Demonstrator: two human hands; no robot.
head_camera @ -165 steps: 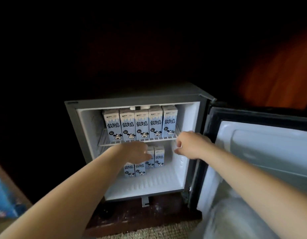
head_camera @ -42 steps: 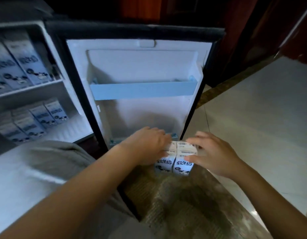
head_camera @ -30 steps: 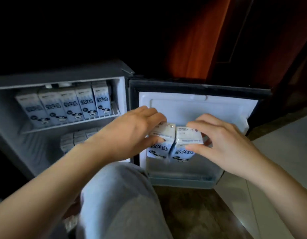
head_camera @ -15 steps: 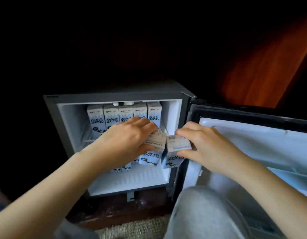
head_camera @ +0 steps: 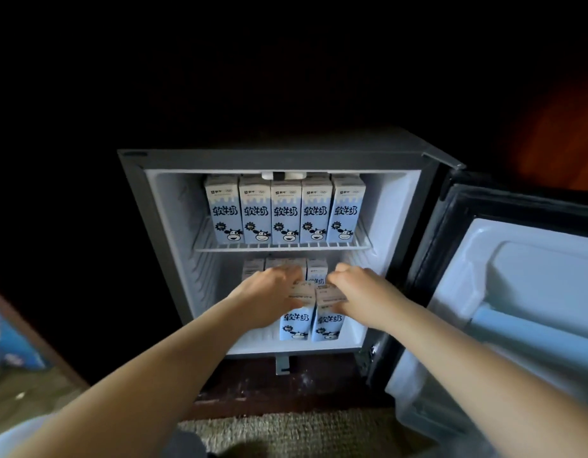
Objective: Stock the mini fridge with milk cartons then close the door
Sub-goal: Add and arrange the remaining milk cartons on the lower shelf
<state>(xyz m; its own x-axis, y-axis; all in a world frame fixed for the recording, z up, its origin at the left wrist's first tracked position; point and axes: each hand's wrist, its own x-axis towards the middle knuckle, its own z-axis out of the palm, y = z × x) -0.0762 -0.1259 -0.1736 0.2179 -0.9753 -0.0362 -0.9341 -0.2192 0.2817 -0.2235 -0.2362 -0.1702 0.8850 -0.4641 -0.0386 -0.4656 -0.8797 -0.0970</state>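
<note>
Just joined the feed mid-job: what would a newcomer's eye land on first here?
The bright mini fridge in a dark room, five milk cartons upright on its wire shelf. Below, left hand and right hand grip the left carton and right carton side by side in the lower compartment. The door stands open at right.

Five cartons (head_camera: pixel 285 211) on wire shelf (head_camera: pixel 282 247)
</note>
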